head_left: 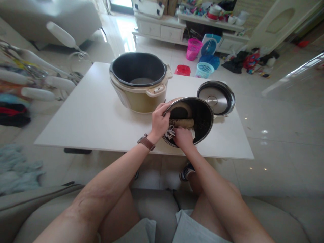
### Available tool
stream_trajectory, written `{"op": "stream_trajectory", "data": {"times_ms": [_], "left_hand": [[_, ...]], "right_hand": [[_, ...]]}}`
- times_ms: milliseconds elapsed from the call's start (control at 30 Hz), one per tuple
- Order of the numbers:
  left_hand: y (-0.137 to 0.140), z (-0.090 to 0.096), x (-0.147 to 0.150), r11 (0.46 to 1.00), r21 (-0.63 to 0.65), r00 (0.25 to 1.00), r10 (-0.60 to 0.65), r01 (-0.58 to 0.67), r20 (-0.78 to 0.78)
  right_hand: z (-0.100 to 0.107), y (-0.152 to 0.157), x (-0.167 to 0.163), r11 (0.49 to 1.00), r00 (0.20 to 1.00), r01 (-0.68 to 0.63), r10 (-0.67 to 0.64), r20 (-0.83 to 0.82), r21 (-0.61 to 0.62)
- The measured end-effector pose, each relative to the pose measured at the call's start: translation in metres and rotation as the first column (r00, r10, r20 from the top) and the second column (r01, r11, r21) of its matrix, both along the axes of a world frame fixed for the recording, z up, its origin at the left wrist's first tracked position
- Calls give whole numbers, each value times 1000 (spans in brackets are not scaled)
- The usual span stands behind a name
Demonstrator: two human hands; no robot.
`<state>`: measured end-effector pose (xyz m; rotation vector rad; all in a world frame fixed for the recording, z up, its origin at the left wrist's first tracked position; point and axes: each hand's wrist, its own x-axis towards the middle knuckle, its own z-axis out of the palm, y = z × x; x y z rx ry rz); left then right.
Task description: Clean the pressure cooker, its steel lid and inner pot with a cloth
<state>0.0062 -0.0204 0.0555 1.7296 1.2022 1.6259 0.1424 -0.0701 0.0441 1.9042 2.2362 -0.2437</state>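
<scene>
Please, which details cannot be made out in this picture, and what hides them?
In the head view:
Black-and-white patterned cloth: partly hidden behind the right hand.
Dark-lined round pot: its underside faces away, hidden by its own body.
Pale grey sofa at upper left: cut off by the top edge.
Colourful items on the white cabinet: too small and blurred to identify.

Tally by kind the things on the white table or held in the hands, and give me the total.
Cooker body: 1
Round lid: 1
Dark pot, tilted: 1
Bunched cloth: 1, as far as shows
Total: 4
</scene>
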Motion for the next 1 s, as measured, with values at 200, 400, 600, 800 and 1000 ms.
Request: {"op": "stream_trajectory", "data": {"times_ms": [200, 400, 600, 800, 1000], "left_hand": [[-1, 0, 0, 1000, -17, 1000, 4, -4, -21], [-1, 1, 1, 1000, -25, 1000, -2, 2, -11], [-2, 1, 0, 1000, -20, 1000, -4, 4, 6], [-2, 2, 0, 1000, -26, 1000, -6, 7, 3], [-1, 1, 0, 999, -39, 1000, 6, -8, -28]], "right_hand": [[1, -1, -1, 1000, 1000, 1, -1, 20, -18], [2, 0, -1, 1000, 1000, 9, -9, 21, -19], [0, 0, 0, 1000, 1000, 2, -2, 15, -4], [1, -1, 0, 1000, 1000, -4, 4, 11, -14], [2, 0, 2, 997, 997, 72, -73, -40, -18]]}}
